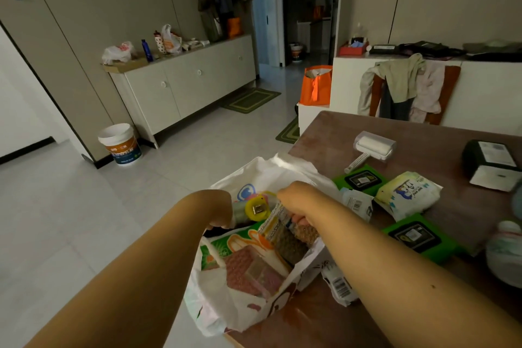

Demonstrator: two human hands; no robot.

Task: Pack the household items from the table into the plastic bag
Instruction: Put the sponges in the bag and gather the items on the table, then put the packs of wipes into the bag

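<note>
Both forearms are reaching from the bottom edge toward the bag (254, 302), which is sagging open at the near-left corner of the table (440, 133), partly hanging past the edge. Right hand (296, 200) is closing round the top of a clear bubbly packet (285, 234), fingers wrapped over it, and is standing it inside the bag's mouth. Left hand (220, 220) is dipping below the far-left rim of the bag; fingers are hidden, so I cannot tell if it is pinching the film or just pressing it open. Already inside the bag: a pink packet (251, 271) toward the near side, a yellow disc (255, 208) toward the far side. Lying on the table right of the bag: two green wipe packs (358, 179), (418, 237), a soft white pack (409, 195), small white pouches (356, 203) and, beyond the bag, a lint roller (372, 147). Judging by looks, the bag film is going to be thin, limp and slippery, so gripping at the rim or handles seems best. Wipe packs probably are squashy and moderately heavy, best taken across the flat faces; the roller is rigid and light, best lifted by its handle.
</note>
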